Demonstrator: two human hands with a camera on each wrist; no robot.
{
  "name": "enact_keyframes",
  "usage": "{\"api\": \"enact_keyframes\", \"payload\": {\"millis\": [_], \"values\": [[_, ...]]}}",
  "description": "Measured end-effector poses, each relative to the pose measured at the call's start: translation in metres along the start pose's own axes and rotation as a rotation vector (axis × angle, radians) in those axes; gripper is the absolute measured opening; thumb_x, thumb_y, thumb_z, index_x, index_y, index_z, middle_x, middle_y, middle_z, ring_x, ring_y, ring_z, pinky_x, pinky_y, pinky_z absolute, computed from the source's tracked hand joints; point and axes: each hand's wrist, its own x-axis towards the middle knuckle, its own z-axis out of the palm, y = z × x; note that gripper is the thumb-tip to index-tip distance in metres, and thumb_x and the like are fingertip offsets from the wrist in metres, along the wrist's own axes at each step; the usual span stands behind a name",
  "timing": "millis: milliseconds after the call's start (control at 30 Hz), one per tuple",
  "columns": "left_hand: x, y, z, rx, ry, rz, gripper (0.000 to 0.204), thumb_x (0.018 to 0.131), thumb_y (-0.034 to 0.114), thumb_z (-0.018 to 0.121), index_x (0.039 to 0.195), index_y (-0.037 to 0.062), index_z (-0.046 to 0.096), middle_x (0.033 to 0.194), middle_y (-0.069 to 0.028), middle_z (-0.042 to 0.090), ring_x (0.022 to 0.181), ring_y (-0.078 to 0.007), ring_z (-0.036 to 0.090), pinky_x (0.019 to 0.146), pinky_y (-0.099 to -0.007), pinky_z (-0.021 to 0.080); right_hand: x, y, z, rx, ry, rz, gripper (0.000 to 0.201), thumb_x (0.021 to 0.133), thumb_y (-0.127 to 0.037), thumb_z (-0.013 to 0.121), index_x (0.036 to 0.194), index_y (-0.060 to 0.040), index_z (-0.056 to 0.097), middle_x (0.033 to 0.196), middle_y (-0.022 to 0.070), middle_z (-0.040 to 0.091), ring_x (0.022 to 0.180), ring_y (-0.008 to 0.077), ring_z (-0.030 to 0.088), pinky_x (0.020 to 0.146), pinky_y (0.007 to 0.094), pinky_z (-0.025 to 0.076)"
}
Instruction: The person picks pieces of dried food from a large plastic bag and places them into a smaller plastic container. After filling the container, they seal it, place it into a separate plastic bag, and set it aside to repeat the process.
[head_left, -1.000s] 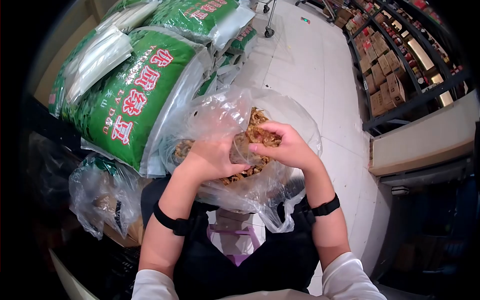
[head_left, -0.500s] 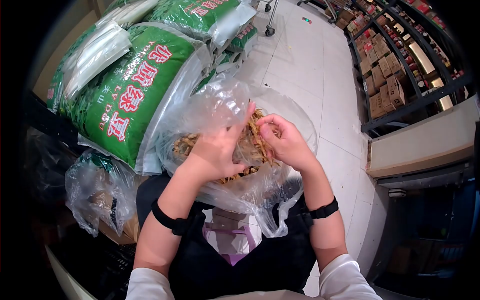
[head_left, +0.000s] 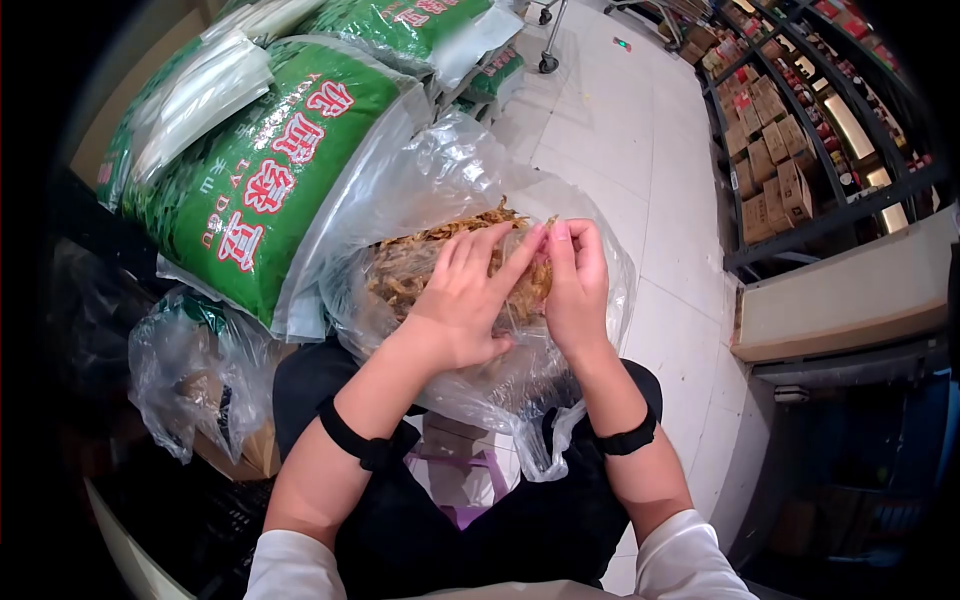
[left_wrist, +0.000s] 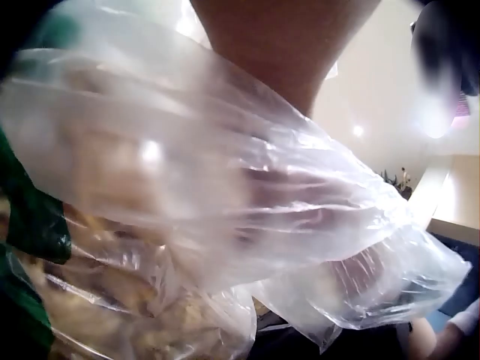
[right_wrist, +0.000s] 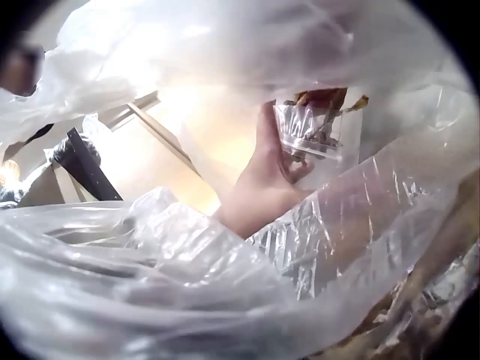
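Note:
A large clear plastic bag (head_left: 475, 398) of dried brown strips (head_left: 395, 285) rests across the person's lap. Over its contents, the left hand (head_left: 455, 305) spreads its fingers and holds a small clear zip bag (right_wrist: 319, 142) with its thumb. The right wrist view shows brown strips at the zip bag's mouth. Just right of the left forefinger, the right hand (head_left: 578, 295) pinches some strips between thumb and fingers, fingertips close together at the top of the small bag. Plastic film covers much of the left wrist view and blurs the fingers there.
Big green printed sacks (head_left: 270, 170) are stacked at the left, with folded clear bags (head_left: 205, 105) on top. A crumpled plastic bag (head_left: 195, 375) lies below them. Shelves of cartons (head_left: 770, 150) stand at the right beyond the tiled floor (head_left: 590, 120). A wheeled cart leg (head_left: 550, 55) shows at the back.
The right hand has lifted from the strips and turned thumb-up beside the left forefinger. The left hand has shifted right, and the large bag's film has folded back from over it.

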Motion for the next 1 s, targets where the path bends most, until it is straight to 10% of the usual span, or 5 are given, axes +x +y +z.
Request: {"api": "enact_keyframes", "payload": {"millis": [200, 467, 567, 733, 1000], "values": [[0.003, -0.005, 0.004, 0.058, 0.053, -0.065, 0.119, 0.057, 0.026, 0.086, 0.153, 0.0124, 0.017, 0.143, -0.0197, 0.032, 0.132, -0.0400, 0.033, 0.113, -0.0503, 0.025, 0.004, 0.006, -0.002, -0.290, -0.038, -0.635, 0.031, 0.100, -0.030, 0.049, 0.106, 0.0007, 0.053, 0.099, 0.0152, 0.058, 0.092, 0.0259, 0.057, 0.082, 0.0333, 0.046], [0.000, -0.012, -0.010, 0.040, -0.065, -0.349, 0.116, 0.062, 0.029, 0.084, 0.153, 0.0096, 0.016, 0.121, -0.0244, 0.057, 0.113, -0.0434, 0.053, 0.099, -0.0490, 0.042, 0.005, 0.000, -0.006, 0.087, -0.004, -0.265, 0.013, 0.089, -0.009, 0.068, 0.092, 0.0013, 0.062, 0.105, 0.0110, 0.062, 0.099, 0.0206, 0.060, 0.091, 0.0320, 0.045], [-0.008, -0.026, -0.003, 0.043, 0.258, -0.105, 0.070, 0.067, 0.036, 0.080, 0.123, 0.0035, 0.053, 0.101, -0.0213, 0.063, 0.095, -0.0388, 0.062, 0.083, -0.0465, 0.050, 0.007, 0.001, -0.014, 0.134, 0.015, -0.202, 0.017, 0.094, -0.016, 0.064, 0.096, 0.0007, 0.063, 0.108, 0.0082, 0.063, 0.100, 0.0161, 0.060, 0.092, 0.0302, 0.045], [-0.009, -0.017, -0.013, -0.020, 0.066, -0.235, 0.117, 0.062, 0.036, 0.085, 0.153, 0.0095, 0.015, 0.130, -0.0235, 0.054, 0.114, -0.0451, 0.052, 0.097, -0.0483, 0.043, 0.013, 0.001, -0.009, 0.124, -0.053, 0.106, 0.037, 0.103, -0.032, 0.043, 0.116, -0.0012, 0.059, 0.116, 0.0104, 0.061, 0.098, 0.0157, 0.060, 0.091, 0.0303, 0.047], [-0.006, -0.017, -0.013, -0.027, 0.148, -0.166, 0.124, 0.058, 0.032, 0.087, 0.154, 0.0084, 0.012, 0.136, -0.0218, 0.048, 0.109, -0.0428, 0.050, 0.099, -0.0491, 0.039, 0.015, -0.003, -0.012, 0.377, -0.305, 0.533, 0.048, 0.102, -0.048, 0.041, 0.123, -0.0071, 0.054, 0.100, 0.0081, 0.064, 0.075, 0.0083, 0.057, 0.066, 0.0244, 0.045]]}}
